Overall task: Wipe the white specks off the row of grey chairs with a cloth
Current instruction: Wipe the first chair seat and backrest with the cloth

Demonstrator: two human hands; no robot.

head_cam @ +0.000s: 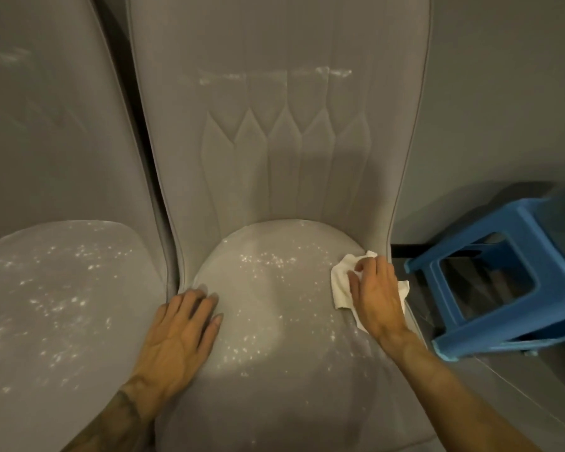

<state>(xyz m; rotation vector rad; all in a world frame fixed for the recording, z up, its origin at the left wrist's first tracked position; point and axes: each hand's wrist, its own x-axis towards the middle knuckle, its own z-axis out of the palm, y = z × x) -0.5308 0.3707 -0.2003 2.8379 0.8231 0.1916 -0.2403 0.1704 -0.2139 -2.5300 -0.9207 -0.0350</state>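
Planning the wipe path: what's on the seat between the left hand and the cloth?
Head view: only grey seat cushion dotted with white specks between left hand and cloth.

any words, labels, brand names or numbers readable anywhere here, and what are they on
No readable text anywhere in this view.
The grey chairs, the white cloth under the right hand and the blue stool: no label, brand or number shows.
Dark marking on the left forearm: too blurred to tell whether it holds lettering.
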